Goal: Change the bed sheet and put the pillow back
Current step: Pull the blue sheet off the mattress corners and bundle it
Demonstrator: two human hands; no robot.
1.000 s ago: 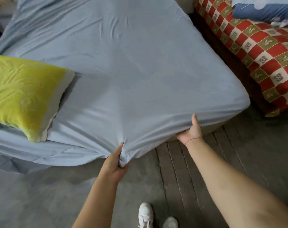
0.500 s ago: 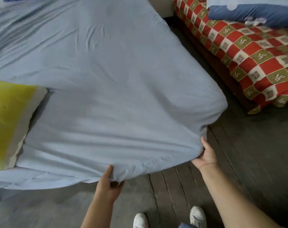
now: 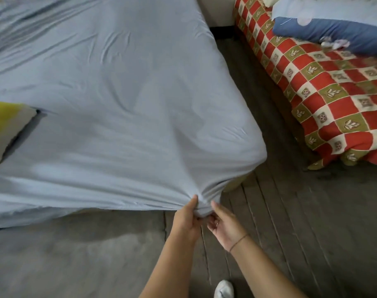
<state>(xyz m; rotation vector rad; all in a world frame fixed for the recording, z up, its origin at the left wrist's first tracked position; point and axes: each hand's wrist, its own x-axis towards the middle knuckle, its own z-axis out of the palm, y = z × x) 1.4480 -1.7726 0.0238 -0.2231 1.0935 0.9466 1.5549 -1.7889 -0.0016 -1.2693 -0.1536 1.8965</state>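
A light blue bed sheet [image 3: 118, 100] covers the mattress and is drawn tight toward its near right corner. My left hand [image 3: 186, 220] grips a gathered bunch of the sheet's hem just below that corner. My right hand [image 3: 224, 224] holds the same bunch from the other side, fingers curled under the cloth. A yellow-green pillow [image 3: 5, 125] lies on the sheet at the left edge of view, partly cut off.
A second bed with a red, green and cream checked cover [image 3: 325, 93] stands to the right, with a blue pillow [image 3: 333, 33] on it. A dark floor gap [image 3: 269, 104] separates the beds. My white shoe [image 3: 224, 289] is on the grey floor [image 3: 75, 254].
My right hand moved left from under the mattress corner to join my left hand on the bunched hem. The view shifted right, so less of the pillow shows.
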